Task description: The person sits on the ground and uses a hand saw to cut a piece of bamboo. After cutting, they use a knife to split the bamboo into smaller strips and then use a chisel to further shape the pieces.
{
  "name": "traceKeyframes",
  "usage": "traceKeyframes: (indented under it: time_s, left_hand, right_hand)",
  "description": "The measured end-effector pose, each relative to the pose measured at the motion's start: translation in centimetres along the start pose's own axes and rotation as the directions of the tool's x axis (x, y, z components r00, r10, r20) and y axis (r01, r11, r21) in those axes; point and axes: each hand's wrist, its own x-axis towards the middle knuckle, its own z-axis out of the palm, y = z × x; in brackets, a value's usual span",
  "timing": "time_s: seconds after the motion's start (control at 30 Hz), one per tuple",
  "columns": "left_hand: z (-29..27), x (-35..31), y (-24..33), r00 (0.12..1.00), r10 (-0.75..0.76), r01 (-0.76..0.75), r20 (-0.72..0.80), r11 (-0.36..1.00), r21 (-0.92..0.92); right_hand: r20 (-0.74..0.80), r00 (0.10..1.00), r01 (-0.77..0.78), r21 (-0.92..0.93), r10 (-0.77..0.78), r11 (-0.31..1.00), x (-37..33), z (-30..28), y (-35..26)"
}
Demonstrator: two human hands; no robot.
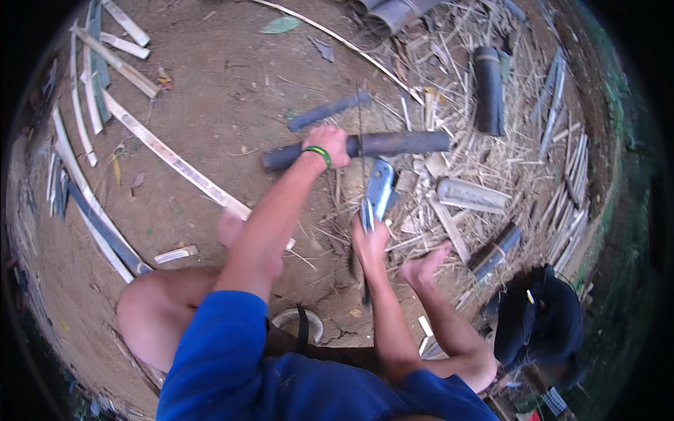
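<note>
A dark bamboo tube (407, 143) lies crosswise on the ground in front of me. My left hand (328, 145), with a green and yellow wristband, is closed over its left part. My right hand (370, 242) is wrapped round the handle of a saw. The thin saw blade (362, 116) shows nearly edge-on and crosses the tube just right of my left hand; how deep it sits, I cannot tell. Just beyond my right hand is a shiny bluish metal piece (380, 186); whether it belongs to the saw is unclear. A thinner dark tube (326, 111) lies behind.
Long split bamboo strips (165, 151) lie at left. Shavings and offcuts cover the ground at right, with a short tube (488, 91), a split half piece (474, 195) and another tube (496, 251). My bare feet flank the work. A dark cloth bundle (540, 316) sits lower right.
</note>
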Motion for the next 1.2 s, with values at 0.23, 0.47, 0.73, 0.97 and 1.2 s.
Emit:
traceKeyframes:
  time_s: [0.23, 0.47, 0.73, 0.97, 1.2]
  left_hand:
    - [0.3, 1.4, -0.5, 0.999, -0.013, 0.013, -0.051, 1.0, -0.005]
    - [1.5, 1.0, -0.6, 1.0, 0.024, -0.025, -0.014, 0.999, -0.02]
    - [-1.5, 1.9, -0.7, 0.976, -0.21, 0.203, -0.05, 0.972, -0.115]
    - [0.2, -1.4, 3.7, 0.988, -0.054, 0.04, -0.148, 0.994, -0.097]
    - [-3.4, -3.4, 3.8, 0.956, -0.251, 0.241, -0.155, 0.967, -0.08]
  right_hand:
    - [0.055, 0.998, -0.011, 0.04, 0.009, 0.999, -2.1, -2.3, 0.9]
    - [0.117, 0.987, -0.115, 0.057, 0.108, 0.992, 4.6, -0.5, -2.3]
    - [0.126, 0.977, -0.179, 0.026, 0.175, 0.983, 6.7, 0.1, -2.5]
    - [0.124, 0.988, -0.11, 0.184, 0.088, 0.977, 2.2, -4.6, 3.7]
    - [-0.128, 0.988, -0.013, 0.492, 0.087, 0.87, -0.1, -5.2, 8.7]
